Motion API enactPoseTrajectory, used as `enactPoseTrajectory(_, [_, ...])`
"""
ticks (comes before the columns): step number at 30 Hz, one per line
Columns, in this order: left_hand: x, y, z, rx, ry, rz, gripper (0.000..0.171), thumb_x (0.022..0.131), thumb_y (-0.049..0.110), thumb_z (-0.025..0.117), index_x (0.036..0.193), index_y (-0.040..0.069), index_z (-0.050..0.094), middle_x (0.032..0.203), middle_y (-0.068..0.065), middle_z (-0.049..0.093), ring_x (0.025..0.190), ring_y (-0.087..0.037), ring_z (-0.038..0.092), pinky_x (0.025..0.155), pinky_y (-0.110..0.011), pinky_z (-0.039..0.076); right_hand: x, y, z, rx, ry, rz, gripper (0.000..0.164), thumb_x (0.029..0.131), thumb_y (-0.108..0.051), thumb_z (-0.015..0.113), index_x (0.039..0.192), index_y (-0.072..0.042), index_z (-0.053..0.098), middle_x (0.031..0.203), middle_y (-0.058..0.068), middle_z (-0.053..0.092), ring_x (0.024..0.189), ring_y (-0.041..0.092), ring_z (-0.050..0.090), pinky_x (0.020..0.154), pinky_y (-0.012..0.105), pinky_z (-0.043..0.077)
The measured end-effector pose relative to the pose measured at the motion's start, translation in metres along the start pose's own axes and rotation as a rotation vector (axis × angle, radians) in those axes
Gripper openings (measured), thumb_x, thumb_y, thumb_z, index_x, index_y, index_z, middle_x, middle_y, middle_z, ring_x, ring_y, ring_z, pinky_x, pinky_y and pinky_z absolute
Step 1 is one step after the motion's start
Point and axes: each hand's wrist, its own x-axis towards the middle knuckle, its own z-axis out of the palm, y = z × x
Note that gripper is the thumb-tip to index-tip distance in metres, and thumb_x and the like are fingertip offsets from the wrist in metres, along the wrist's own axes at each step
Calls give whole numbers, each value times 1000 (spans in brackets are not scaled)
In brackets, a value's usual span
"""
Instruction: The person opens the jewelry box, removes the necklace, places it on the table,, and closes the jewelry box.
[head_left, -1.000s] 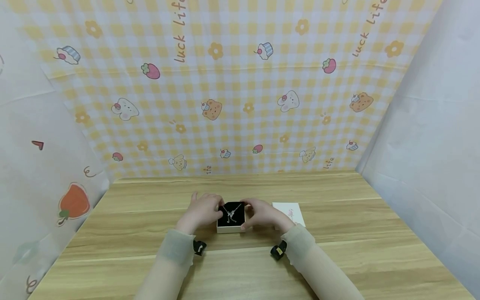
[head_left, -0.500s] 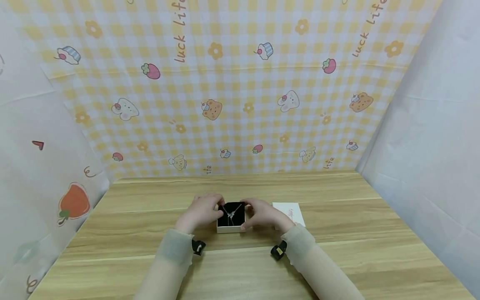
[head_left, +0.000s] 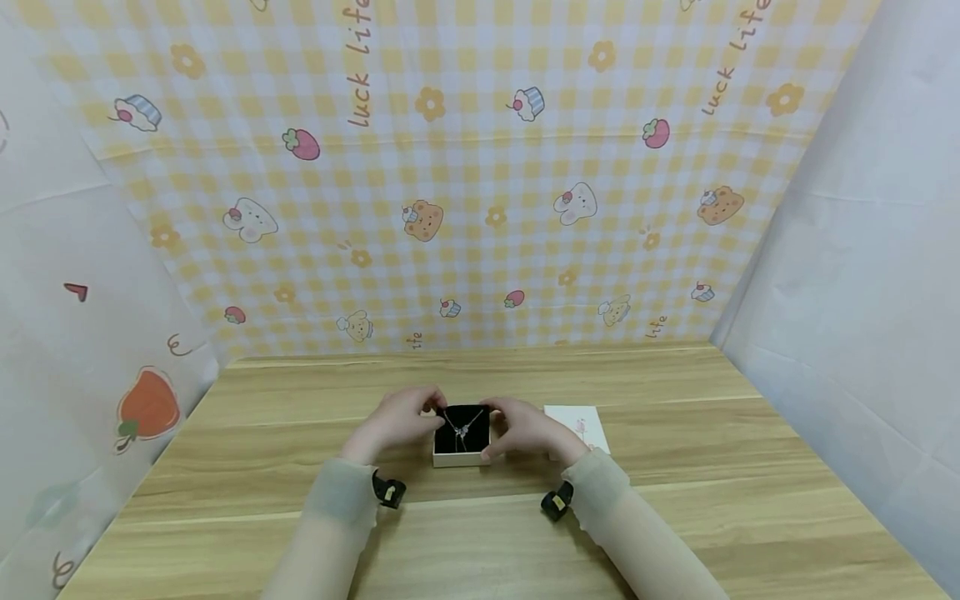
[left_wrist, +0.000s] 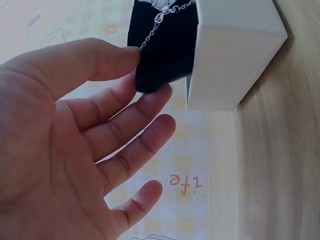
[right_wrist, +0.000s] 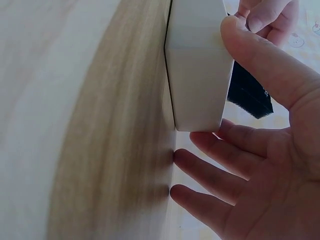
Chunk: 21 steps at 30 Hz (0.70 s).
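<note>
A small white jewellery box (head_left: 459, 460) stands on the table between both hands. Its black velvet pad (head_left: 476, 442) carries a silver necklace (head_left: 461, 432) with a sparkling pendant. My left hand (head_left: 393, 419) pinches the pad's edge, thumb in front by the chain and index finger behind. In the left wrist view the pad (left_wrist: 165, 62) sticks out past the rim of the box (left_wrist: 237, 55). My right hand (head_left: 528, 427) holds the box at its right side. In the right wrist view the thumb lies along one wall of the box (right_wrist: 197, 85), with fingertips at the neighbouring side.
A white lid (head_left: 581, 417) with a pink flower print lies right of the box, partly behind the right wrist. The wooden table (head_left: 300, 383) ends at a yellow checked cloth (head_left: 495, 167). White cloth hangs on both sides.
The left wrist has shifted slightly left and turned, its fingers staying at the pad's edge. The pendant's strands hang differently on the pad. The right hand has kept its place on the box.
</note>
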Motion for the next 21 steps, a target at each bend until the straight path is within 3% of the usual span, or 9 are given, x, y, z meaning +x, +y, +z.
enactPoseTrajectory(9, [0, 3, -2, -13, 4, -18, 18, 84, 16, 69, 101, 14, 64, 95, 3, 65, 96, -21, 58, 91, -50, 35, 0, 2, 0, -19, 1, -1, 88, 70, -27, 88, 144, -6, 43, 139, 17, 49, 129, 34, 43, 106, 51, 32])
enactPoseTrajectory(16, [1, 1, -2, -47, 6, -36, 36, 84, 17, 70, 118, 8, 61, 101, 1, 66, 99, -22, 61, 96, -54, 33, 0, 3, 0, -19, 3, 9, 89, 70, -29, 87, 144, -8, 43, 140, 17, 49, 130, 34, 43, 106, 50, 33])
enactPoseTrajectory(21, [0, -1, -2, -104, 3, -78, 42, 84, 20, 73, 121, 9, 60, 94, 5, 66, 91, -16, 61, 97, -55, 34, 0, 3, 1, -4, 2, 10, 88, 70, -28, 88, 144, -7, 43, 139, 17, 49, 129, 33, 44, 106, 49, 33])
